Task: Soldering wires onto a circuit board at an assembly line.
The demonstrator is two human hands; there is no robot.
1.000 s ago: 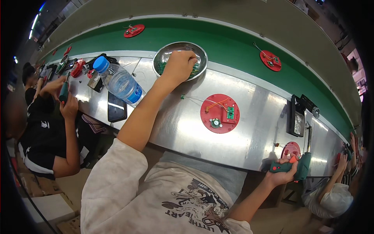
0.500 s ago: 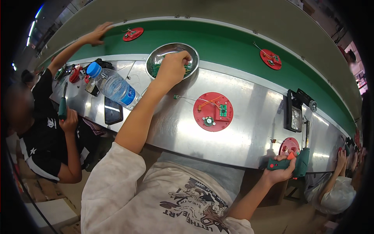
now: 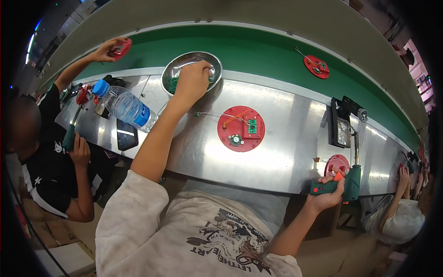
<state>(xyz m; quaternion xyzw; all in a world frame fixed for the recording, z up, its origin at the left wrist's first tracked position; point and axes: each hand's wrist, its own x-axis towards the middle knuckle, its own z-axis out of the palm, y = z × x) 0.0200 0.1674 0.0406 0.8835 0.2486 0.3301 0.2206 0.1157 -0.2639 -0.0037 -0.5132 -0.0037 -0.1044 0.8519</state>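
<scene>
My left hand (image 3: pixel 193 82) reaches over a steel bowl (image 3: pixel 217 59) of small green parts, perhaps circuit boards. Its fingers are curled together, and whatever they hold is hidden. A green cordless screwdriver (image 3: pixel 353 185) with a red-orange trigger is gripped in my right hand (image 3: pixel 326 199), its long bit pointing up and away. Between my hands a round red plate (image 3: pixel 229 138) lies on the steel bench, with a green circuit board, a small round part and wires on it. Just beyond my right hand lies another red plate (image 3: pixel 336 162), partly covered by that hand.
A water bottle (image 3: pixel 126 105) and a dark phone (image 3: pixel 126 135) lie left of my forearm. Behind the bench runs a green belt (image 3: pixel 258 53) carrying a red plate (image 3: pixel 316 67). A lamp-like black device (image 3: pixel 340 124) stands at right. People sit on both sides; the left one holds a screwdriver (image 3: pixel 69 136).
The co-worker at left has lifted a red plate off the green belt. The bench has shifted slightly left in view. My left hand stays at the bowl, and my right still holds the screwdriver.
</scene>
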